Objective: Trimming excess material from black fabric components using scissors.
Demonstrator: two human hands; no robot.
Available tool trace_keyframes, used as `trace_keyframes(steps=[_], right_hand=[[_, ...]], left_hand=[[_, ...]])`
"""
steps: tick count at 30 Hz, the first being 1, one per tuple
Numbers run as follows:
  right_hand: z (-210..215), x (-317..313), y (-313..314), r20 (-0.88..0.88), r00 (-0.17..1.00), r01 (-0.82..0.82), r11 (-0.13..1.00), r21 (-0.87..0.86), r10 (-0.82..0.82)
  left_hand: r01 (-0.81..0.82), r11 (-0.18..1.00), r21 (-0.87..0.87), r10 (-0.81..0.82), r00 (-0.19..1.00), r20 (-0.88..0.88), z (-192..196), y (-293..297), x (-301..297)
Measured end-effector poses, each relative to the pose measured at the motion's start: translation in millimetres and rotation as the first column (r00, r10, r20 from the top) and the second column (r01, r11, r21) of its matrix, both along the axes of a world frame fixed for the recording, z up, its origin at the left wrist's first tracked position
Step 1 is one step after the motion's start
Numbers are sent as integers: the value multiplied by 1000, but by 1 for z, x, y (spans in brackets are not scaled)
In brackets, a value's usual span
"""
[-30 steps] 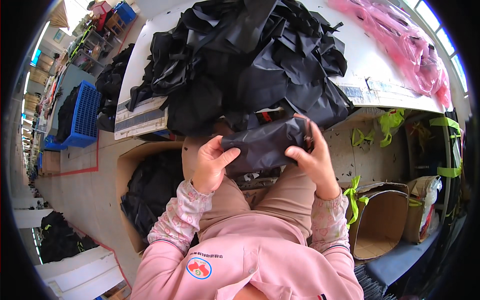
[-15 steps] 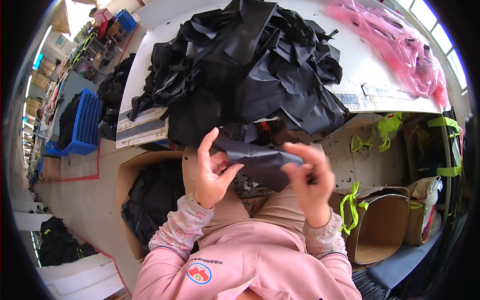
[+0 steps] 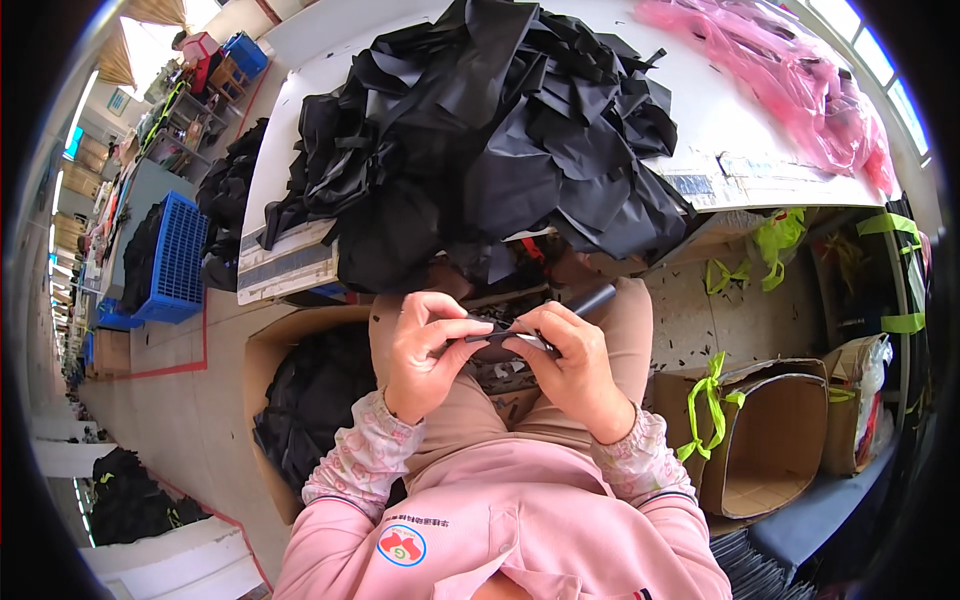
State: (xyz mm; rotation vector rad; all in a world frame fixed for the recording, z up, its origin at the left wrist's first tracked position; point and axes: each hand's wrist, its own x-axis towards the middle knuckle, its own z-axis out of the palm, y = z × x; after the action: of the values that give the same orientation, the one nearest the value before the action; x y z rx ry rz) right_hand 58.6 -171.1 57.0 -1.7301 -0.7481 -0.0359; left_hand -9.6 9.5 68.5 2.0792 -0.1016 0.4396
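Observation:
A black fabric piece (image 3: 590,300) is stretched between my two hands above my lap, seen nearly edge-on, with part of it standing up behind my right fingers. My left hand (image 3: 425,360) pinches one end between thumb and fingertips. At the other end, my right hand (image 3: 575,365) pinches it close to the left fingertips. Something small and pale-edged shows by my right thumb, too small to make out. Just beyond my hands, a large heap of black fabric pieces (image 3: 560,130) lies on the white table (image 3: 290,130) and hangs over its near edge.
Left of my legs stands a cardboard box (image 3: 262,400) with black pieces inside. An open carton (image 3: 770,450) with a green tie (image 3: 708,410) is at the right. Pink plastic sheeting (image 3: 780,80) lies at the table's far right. A blue crate (image 3: 172,260) stands farther left.
My hands have come closer together, the right one moving left and settling into a pinch. The black fabric piece has turned from showing its broad face to nearly edge-on.

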Motion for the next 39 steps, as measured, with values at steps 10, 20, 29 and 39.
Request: trace_keyframes(steps=[10, 20, 29, 39], right_hand=[[-3, 1, -5, -150, 970, -176, 978, 114, 192], [2, -5, -6, -280, 960, -12, 1000, 7, 14], [0, 5, -12, -529, 808, -218, 966, 138, 258], [-35, 14, 6, -750, 419, -125, 851, 510, 511]], left_hand=[[-12, 280, -960, -432, 891, -138, -35, -17, 2], [101, 668, -737, -344, 921, -185, -29, -20, -12], [50, 518, -854, -510, 820, -261, -21, -7, -11], [114, 434, -894, -410, 908, -83, -26, -16, -6]])
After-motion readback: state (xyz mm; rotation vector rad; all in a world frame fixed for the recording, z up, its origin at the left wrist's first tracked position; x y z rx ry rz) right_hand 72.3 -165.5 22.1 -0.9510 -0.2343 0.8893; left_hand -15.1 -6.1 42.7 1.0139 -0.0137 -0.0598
